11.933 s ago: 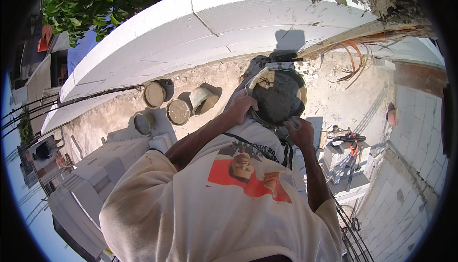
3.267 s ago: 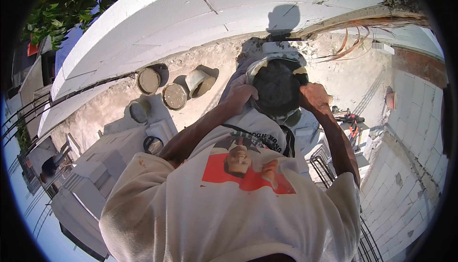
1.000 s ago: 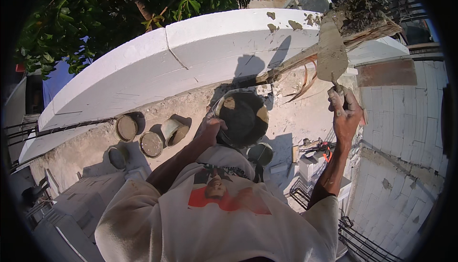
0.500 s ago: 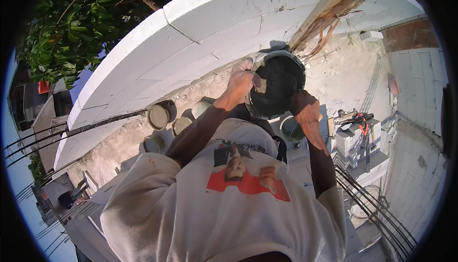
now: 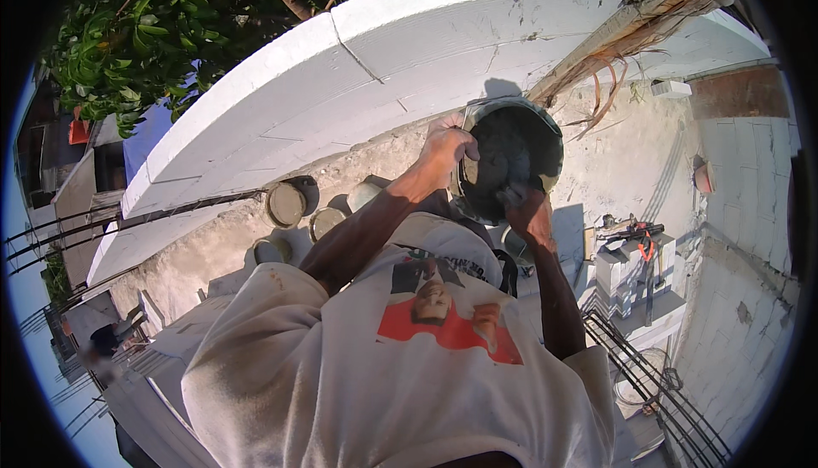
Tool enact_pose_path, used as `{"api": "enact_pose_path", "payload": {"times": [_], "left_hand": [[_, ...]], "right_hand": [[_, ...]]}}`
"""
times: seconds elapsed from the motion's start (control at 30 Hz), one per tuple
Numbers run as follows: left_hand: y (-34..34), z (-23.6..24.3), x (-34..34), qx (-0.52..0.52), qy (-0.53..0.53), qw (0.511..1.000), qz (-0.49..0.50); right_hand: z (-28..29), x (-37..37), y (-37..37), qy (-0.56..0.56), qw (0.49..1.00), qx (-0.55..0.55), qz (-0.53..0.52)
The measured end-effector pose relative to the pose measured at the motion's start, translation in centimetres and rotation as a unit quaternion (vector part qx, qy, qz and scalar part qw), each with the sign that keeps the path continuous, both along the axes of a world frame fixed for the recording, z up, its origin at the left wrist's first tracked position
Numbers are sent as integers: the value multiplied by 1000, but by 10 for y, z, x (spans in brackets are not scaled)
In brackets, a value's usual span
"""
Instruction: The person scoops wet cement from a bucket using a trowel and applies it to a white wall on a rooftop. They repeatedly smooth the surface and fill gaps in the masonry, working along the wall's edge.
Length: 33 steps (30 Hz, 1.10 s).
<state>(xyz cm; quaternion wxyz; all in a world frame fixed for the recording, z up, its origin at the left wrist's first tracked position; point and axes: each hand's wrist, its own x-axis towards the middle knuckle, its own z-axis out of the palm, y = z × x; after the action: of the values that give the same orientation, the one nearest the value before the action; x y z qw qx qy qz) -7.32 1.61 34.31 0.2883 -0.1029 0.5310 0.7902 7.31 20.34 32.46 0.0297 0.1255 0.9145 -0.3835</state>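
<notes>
My left hand (image 5: 449, 143) grips the left rim of a round bucket (image 5: 511, 110) raised in front of my chest. Dark grey wet mortar (image 5: 498, 157) lies inside it. My right hand (image 5: 521, 201) reaches over the bucket's near edge, its dusty fingers closed in shadow against the dark inside; what they hold is hidden. Above the bucket runs a white block wall (image 5: 409, 42), with mortar lumps on its top and a rough wooden plank (image 5: 622, 29) slanting down from its right end.
Several round containers (image 5: 285, 204) sit on the rough ground at left. Stacked blocks carrying tools (image 5: 635, 234) stand at right, beside bent rebar (image 5: 648, 387) and a block wall (image 5: 741, 195). A person (image 5: 106, 340) is far left. Leafy branches (image 5: 153, 34) overhang behind the wall.
A second ago my right hand held a trowel up at the wall's top; it has since dropped into the bucket. My left hand has lifted the bucket toward the wall.
</notes>
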Motion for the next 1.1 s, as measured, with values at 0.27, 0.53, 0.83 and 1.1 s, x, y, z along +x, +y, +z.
{"api": "enact_pose_path", "payload": {"times": [0.27,0.53,0.83,1.1], "left_hand": [[-17,-6,-29,-76,-47,996,9],[-50,-83,-32,-144,-10,989,31],[-85,-35,-34,-199,-97,975,23],[-92,-11,-47,-177,-131,975,11]], "right_hand": [[65,-7,-9,-37,997,-43,-46],[166,-47,-25,-83,996,-8,-33],[246,-180,57,55,842,-526,-111],[287,-233,137,327,875,-337,-115]]}}
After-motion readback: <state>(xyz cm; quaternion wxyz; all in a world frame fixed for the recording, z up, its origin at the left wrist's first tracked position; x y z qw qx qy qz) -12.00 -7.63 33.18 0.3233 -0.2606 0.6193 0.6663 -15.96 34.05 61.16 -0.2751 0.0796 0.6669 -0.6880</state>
